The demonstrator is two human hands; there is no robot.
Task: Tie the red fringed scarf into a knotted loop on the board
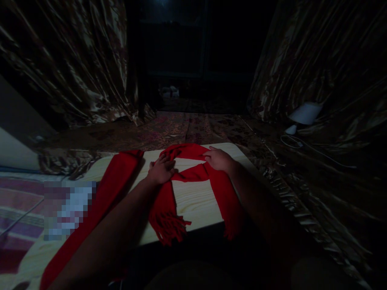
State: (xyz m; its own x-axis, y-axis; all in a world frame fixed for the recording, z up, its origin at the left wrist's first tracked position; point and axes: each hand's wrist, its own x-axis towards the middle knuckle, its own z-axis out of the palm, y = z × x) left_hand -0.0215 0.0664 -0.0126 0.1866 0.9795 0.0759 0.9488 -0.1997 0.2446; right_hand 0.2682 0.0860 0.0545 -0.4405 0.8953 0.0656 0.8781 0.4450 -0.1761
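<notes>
A red scarf point(193, 150) lies on the pale wood-grain table point(196, 201), laid in a loop with two tails running toward me. Fringe shows on the left tail; the right tail's end hangs in shadow at the table's near edge. On the left side of the loop rests my left hand point(162, 169), fingers spread over the fabric. My right hand point(222, 160) lies on the loop's right corner with its fingers stretched out to the left. A long flat red strip of cloth point(104, 197) stretches along the table's left side, partly behind my left forearm.
A blurred-out pale item point(74, 209) sits at the table's left edge, beside striped bedding point(21, 201). At the right stands a small white lamp point(306, 113) with its cord point(326, 155). Patterned curtains point(99, 60) hang at both sides; the room is dim.
</notes>
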